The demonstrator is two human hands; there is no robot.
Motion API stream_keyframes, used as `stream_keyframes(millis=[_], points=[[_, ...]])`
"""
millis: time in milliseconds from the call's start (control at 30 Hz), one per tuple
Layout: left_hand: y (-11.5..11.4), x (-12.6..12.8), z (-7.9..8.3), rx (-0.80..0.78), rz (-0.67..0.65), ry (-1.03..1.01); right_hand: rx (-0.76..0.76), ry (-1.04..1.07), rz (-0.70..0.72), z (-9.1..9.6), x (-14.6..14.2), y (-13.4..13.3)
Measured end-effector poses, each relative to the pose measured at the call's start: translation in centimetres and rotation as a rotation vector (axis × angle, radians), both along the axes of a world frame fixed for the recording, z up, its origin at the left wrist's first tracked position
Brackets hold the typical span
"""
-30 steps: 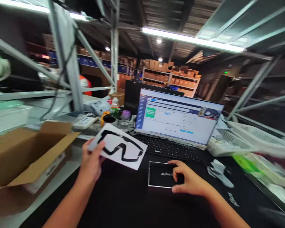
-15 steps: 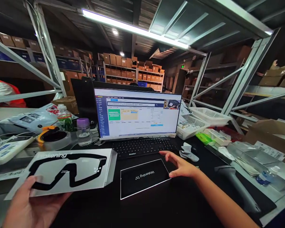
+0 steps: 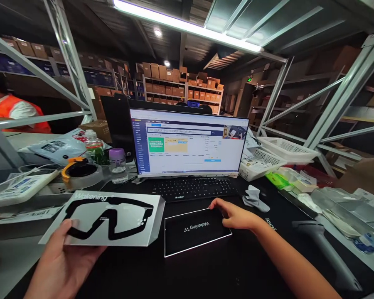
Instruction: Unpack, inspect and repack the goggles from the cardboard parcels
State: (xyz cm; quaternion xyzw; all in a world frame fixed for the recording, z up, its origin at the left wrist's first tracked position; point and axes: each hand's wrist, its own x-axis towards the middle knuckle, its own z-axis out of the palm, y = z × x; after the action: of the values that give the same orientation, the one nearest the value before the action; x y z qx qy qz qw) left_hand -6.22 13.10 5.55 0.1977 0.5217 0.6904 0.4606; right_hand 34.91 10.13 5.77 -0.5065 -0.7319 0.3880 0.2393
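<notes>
White box [image 3: 112, 222] clamped in the left hand [image 3: 60, 259], thumb on top, probably for steadiness; right hand [image 3: 235, 215] curled at the black box [image 3: 196, 234], can't tell if gripping.

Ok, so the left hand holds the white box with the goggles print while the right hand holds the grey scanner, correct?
Not quite: in the head view, the right hand is at the right end of the black box, not on the grey scanner. The left hand does hold the white box.
</notes>
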Motion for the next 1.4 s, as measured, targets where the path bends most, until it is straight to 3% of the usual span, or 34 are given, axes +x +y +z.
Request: stream_keyframes(millis=[100, 200, 300, 400, 500, 800, 933, 1400], points=[[-0.7, -0.7, 0.2, 0.012, -0.118, -0.121, 0.114, -0.037, 0.013, 1.1, -0.5, -0.8], [-1.2, -0.5, 0.4, 0.014, -0.130, -0.188, 0.179, -0.099, 0.114, 1.9, -1.2, -1.4], [-1.3, -0.1, 0.5, -0.009, -0.134, -0.244, 0.198, -0.327, 0.217, 1.5, -2.8, -1.6], [-1.2, 0.0, 0.3, -0.027, -0.145, -0.261, 0.240, -0.485, 0.165, 0.4, -4.4, -1.4], [-1.1, -0.1, 0.1, -0.033, -0.141, -0.261, 0.207, -0.439, 0.082, -0.1, -4.6, -1.8], [-1.6, 0.7, 0.1, -0.025, -0.143, -0.338, 0.383, -0.220, -0.313, 0.8, -0.8, -5.3], [-1.9, 1.5, -0.5, -0.048, -0.183, -0.333, 0.380, -0.165, -0.228, 0.3, -1.4, -5.8], [-2.4, 2.3, -0.8, -0.067, -0.192, -0.287, 0.363, -0.532, -0.229, 0.8, -2.8, -6.0]])
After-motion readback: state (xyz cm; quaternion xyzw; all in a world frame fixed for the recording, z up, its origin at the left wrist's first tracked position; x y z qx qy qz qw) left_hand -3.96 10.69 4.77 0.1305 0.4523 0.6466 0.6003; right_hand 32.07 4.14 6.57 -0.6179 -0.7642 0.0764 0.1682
